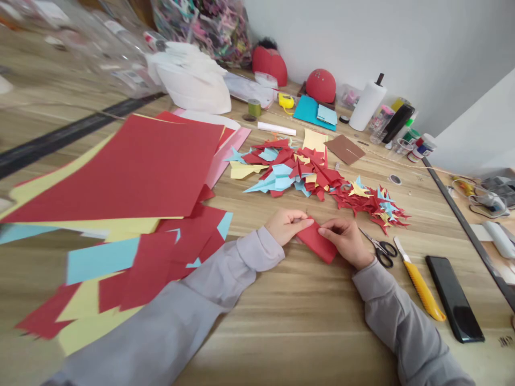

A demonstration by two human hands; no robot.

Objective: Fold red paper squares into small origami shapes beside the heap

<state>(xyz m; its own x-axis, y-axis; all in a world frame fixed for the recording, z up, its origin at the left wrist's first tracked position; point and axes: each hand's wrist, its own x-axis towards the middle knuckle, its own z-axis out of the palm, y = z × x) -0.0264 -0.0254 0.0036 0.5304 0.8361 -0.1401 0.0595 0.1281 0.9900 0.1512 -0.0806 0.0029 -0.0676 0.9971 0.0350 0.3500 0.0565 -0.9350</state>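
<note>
Between my two hands is a folded piece of red paper (316, 242), held just above the wooden table. My left hand (285, 225) pinches its upper left corner, thumb on top. On the other side, my right hand (346, 240) grips its upper right edge between thumb and fingers. Beyond the hands lies a heap of folded paper planes (277, 178) in red, light blue and yellow. Right of it is a pile of small folded paper stars (372, 201). Black-handled scissors (384, 251) rest close to my right wrist.
Large red sheets (132, 166) and cut paper pieces (104, 260) cover the left side. At right lie a yellow-handled knife (420, 281) and a black phone (454, 297). A yellow tape measure (286, 101), a white roll (367, 104) and several bottles stand along the back.
</note>
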